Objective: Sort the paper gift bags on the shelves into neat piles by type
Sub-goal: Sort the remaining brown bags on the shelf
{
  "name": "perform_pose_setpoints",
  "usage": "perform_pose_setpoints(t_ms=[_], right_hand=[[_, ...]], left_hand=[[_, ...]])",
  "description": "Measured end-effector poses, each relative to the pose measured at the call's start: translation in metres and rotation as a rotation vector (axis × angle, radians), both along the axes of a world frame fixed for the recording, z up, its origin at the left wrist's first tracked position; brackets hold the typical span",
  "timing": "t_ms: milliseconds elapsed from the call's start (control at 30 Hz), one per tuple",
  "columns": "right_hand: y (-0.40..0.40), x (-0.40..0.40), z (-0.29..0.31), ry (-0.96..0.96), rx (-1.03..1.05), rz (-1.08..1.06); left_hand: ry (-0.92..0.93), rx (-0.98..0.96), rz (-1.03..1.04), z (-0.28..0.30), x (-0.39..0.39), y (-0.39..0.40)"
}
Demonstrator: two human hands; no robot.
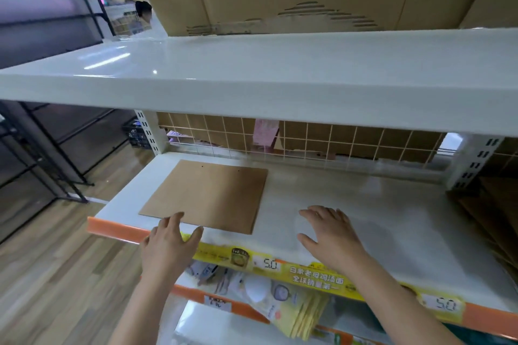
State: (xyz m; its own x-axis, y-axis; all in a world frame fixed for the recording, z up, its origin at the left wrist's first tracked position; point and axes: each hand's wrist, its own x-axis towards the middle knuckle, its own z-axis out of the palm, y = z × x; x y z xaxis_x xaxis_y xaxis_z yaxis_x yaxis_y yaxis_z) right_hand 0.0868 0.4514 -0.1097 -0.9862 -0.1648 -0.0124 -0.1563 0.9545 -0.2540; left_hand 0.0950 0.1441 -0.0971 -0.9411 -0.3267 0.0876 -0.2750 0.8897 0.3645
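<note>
Sorting at an early stage: one flat brown paper bag is laid on the middle shelf.

At the left, the brown paper bag lies flat and square near the shelf's front edge, with nothing stacked on it. The left hand is held with fingers spread, its fingertips at the bag's near edge; contact cannot be confirmed. The right hand is spread flat over bare shelf, apart from the bag, gripping nothing. Further right, more brown bags are seen in a loose heap on the neighbouring shelf. Below, yellow printed bags lie untidily. Most sorting is judged outstanding.
</note>
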Motion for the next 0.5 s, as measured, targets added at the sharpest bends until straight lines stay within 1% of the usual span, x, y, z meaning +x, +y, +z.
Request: perform_pose_setpoints(t_ms=[133, 300, 500], right_hand=[[-0.024, -0.016, -0.004, -0.024, -0.026, 0.012], [-0.061, -0.038, -0.015, -0.054, -0.030, -0.022], [-0.116, -0.058, -0.024, -0.128, 0.015, -0.231]], left_hand=[[-0.048, 0.012, 0.068, -0.005, -0.020, -0.022], [-0.118, -0.046, 0.096, -0.014, -0.058, -0.059], [-0.276, -0.051, 0.052, -0.028, -0.108, -0.105]])
